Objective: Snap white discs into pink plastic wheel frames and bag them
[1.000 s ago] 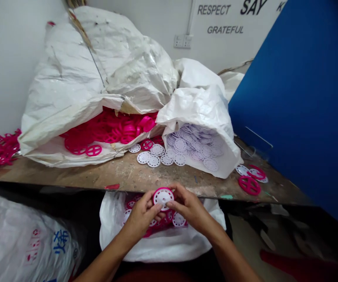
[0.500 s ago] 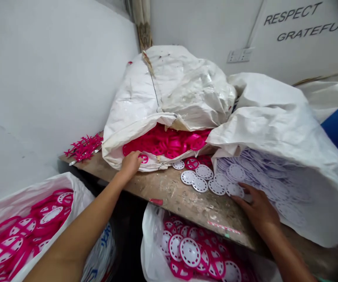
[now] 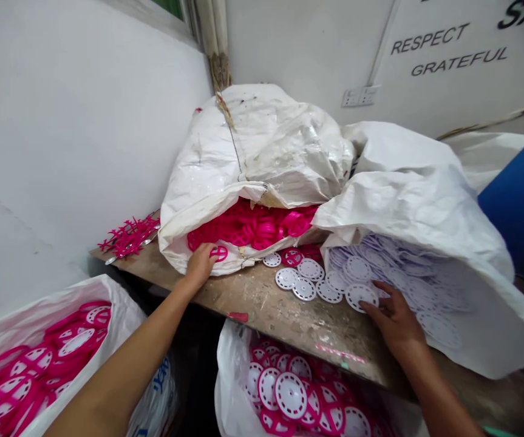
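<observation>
My left hand (image 3: 199, 265) pinches a pink plastic ring with crossed spokes (image 3: 218, 254) at the mouth of a white sack (image 3: 252, 139). Behind it, that sack is full of pink plastic parts (image 3: 262, 226). Over at the right, my right hand (image 3: 396, 315) has thumb and fingertips on the edge of a white slotted disc (image 3: 360, 296), at the opening of a second white sack (image 3: 407, 188). Piled inside this sack are many white discs (image 3: 398, 267). Between the hands, several loose white discs (image 3: 304, 289) and a pink ring (image 3: 291, 257) lie on the worn table (image 3: 252, 297).
Below the table edge, a white bag (image 3: 227, 376) holds pink-and-white assembled discs (image 3: 291, 394). Another bag (image 3: 120, 303) of such pieces stands at lower left. Pink sprue-like scraps (image 3: 129, 237) lie on the table's left corner. A blue object (image 3: 521, 206) stands at right.
The white disc at my right fingertips has shifted slightly and shows more of its face. My left hand still pinches the pink ring. The camera view has tilted a little.
</observation>
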A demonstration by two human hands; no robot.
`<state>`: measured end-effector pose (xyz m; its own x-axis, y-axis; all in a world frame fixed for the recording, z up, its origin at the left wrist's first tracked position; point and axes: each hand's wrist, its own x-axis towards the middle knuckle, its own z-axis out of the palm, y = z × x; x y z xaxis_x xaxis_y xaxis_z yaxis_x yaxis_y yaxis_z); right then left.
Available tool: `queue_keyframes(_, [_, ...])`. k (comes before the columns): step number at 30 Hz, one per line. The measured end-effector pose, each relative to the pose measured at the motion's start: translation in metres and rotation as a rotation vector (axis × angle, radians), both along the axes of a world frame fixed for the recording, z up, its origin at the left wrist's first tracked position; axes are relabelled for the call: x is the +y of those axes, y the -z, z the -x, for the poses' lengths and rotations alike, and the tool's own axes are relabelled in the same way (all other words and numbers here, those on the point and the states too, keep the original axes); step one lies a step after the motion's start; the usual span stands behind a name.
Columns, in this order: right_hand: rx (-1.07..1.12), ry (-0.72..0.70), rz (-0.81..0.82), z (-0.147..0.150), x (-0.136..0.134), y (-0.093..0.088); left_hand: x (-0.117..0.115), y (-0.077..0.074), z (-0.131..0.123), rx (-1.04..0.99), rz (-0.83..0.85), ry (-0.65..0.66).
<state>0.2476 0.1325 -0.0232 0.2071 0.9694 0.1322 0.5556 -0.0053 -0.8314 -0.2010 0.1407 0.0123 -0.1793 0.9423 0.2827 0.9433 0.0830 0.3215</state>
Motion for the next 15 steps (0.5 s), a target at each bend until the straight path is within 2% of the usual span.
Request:
queue_keyframes(4, [0.203, -0.001, -0.065, -0.001, -0.025, -0.007, 0.0, -0.001, 0.0, -0.088, 0.006, 0.049])
queue_keyframes(8, [0.303, 0.008, -0.098, 0.01, -0.055, -0.021, 0.0, -0.016, -0.01, -0.222, -0.07, 0.058])
queue_keyframes(10, [0.388, -0.046, -0.093, 0.023, -0.07, -0.032, -0.012, -0.023, -0.032, -0.317, -0.122, 0.092])
queue_keyframes(13, [0.519, -0.149, -0.091, 0.047, -0.087, -0.048, -0.049, -0.026, -0.089, -0.526, -0.12, 0.197])
queue_keyframes(14, [0.553, -0.174, -0.107, 0.055, -0.09, -0.052, -0.065, -0.025, -0.112, -0.65, -0.071, 0.243])
queue_keyframes(15, [0.573, -0.196, -0.125, 0.063, -0.093, -0.055, -0.08, -0.024, -0.135, -0.994, 0.051, 0.282])
